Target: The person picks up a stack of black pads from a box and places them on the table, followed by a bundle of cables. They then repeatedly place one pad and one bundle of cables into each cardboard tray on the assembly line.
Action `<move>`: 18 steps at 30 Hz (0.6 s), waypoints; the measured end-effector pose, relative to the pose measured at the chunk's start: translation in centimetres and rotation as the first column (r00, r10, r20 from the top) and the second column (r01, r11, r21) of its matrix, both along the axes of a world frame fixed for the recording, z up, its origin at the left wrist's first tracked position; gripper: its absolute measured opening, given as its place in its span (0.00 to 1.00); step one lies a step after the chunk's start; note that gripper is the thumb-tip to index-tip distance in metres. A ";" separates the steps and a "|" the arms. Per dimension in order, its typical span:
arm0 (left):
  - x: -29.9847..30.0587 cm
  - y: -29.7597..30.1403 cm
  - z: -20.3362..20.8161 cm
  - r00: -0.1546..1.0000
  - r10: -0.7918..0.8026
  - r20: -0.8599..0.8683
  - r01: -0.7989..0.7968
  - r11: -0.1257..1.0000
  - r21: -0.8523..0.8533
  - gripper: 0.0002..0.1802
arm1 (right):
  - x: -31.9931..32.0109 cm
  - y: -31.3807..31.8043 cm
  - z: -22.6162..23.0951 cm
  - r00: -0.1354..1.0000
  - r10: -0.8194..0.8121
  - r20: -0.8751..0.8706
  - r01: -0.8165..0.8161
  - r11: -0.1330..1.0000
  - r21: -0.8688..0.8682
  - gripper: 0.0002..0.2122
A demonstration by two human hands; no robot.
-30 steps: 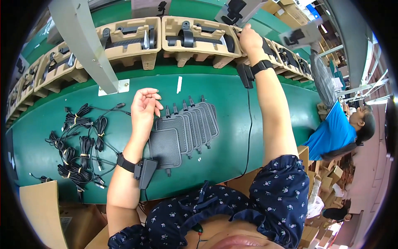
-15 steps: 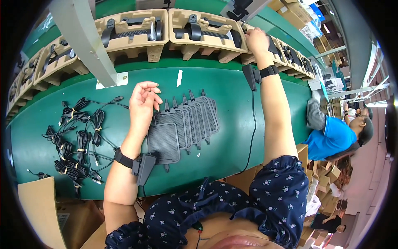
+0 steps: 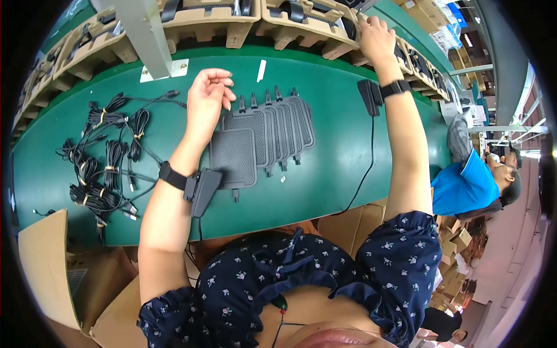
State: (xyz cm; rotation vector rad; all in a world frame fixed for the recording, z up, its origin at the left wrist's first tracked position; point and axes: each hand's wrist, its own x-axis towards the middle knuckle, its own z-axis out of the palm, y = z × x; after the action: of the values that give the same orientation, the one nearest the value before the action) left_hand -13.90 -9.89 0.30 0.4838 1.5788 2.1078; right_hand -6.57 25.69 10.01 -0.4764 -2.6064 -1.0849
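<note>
Right hand [image 3: 378,39]: out at the row of trays, fingers bent down by the right end of the middle tray [image 3: 316,33]. Grip hidden; cannot tell whether anything is held. Left hand [image 3: 210,93]: empty, half curled, thumb loosely apart, above the bench [image 3: 336,168] just beside the panels [image 3: 233,158].

Tray stands at the bench's far side, black parts in its recesses. Handling (judged by eye): moulded pulp, likely light, stiff, not slippery; edges may crush. Best hold: both end walls, kept level.

Panels lie overlapped in a fan, stubs at opposite edges. Likely thin, light, fairly rigid; smooth frames may slide on each other. Best hold: side rims, sparing the mesh and stubs.

Writing: pale label [image 3: 76,279] inside the carton [image 3: 46,267], too small to read. No brand legible on tray or panels.
</note>
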 end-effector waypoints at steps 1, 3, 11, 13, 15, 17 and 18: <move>-0.2 -0.2 -0.2 1.000 0.011 -0.002 -0.011 1.000 0.005 0.09 | 0.1 -2.7 -0.5 0.982 0.099 -0.164 -0.114 0.990 -0.086 0.10; -0.2 0.2 0.1 0.999 0.020 0.038 -0.022 0.998 0.054 0.09 | 1.6 -7.5 -0.4 0.927 0.227 -0.299 -0.303 0.923 -0.238 0.08; -0.8 -0.5 -0.3 0.986 0.050 0.159 -0.080 0.979 0.187 0.11 | 7.4 -26.0 -1.9 0.753 0.656 -0.047 -0.493 0.516 -0.700 0.30; -0.6 -0.5 -0.2 0.988 0.052 0.146 -0.078 0.981 0.179 0.11 | 7.2 -27.0 -2.5 0.754 0.657 -0.007 -0.466 0.527 -0.711 0.38; -0.4 -0.3 -0.2 0.991 0.058 0.124 -0.078 0.982 0.170 0.11 | 7.0 -27.3 -2.4 0.764 0.646 0.010 -0.435 0.526 -0.731 0.39; -0.3 -0.3 -0.3 0.992 0.060 0.113 -0.078 0.983 0.164 0.11 | 6.6 -27.5 -2.5 0.772 0.635 0.026 -0.404 0.521 -0.752 0.41; -0.2 -0.3 -0.4 0.992 0.064 0.106 -0.081 0.984 0.158 0.11 | 6.2 -27.4 -2.7 0.778 0.627 0.049 -0.380 0.531 -0.757 0.41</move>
State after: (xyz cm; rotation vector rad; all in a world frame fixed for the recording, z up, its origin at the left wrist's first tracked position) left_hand -14.15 -10.20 -0.13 0.3723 1.3957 2.2901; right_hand -0.32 -1.74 7.26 0.3983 -3.0707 0.1220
